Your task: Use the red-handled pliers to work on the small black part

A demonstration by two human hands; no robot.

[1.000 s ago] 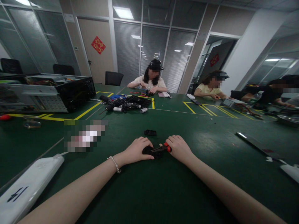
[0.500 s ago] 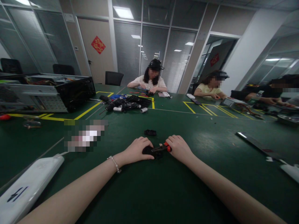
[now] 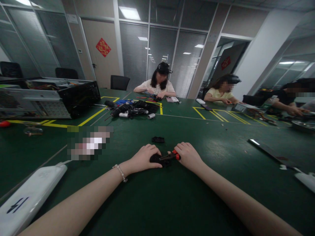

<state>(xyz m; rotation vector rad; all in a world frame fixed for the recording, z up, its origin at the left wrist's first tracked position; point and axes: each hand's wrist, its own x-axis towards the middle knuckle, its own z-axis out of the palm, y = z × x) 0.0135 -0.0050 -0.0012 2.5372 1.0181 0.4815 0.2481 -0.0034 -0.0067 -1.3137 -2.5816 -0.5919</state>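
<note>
My left hand (image 3: 145,158) is closed around a small black part (image 3: 155,159), pinning it low over the green table (image 3: 162,203). I cannot make out what kind of part it is. In my right hand (image 3: 189,155) are pliers (image 3: 175,155) with red handles and dark jaws. Those jaws point left and reach onto the black part beside my left fingers; whether they grip it is too small to tell. Just beyond both hands lies another small black piece (image 3: 158,140), touched by neither.
An open computer case (image 3: 49,100) stands at the left. Farther back sits a heap of black cables and parts (image 3: 137,108). A white power bank (image 3: 36,193) lies near my left arm, a dark flat strip (image 3: 268,151) at the right. Several co-workers sit across the table.
My hands, the pliers and the black part hold nearly the same place. At the far right, a co-worker's hands have shifted slightly.
</note>
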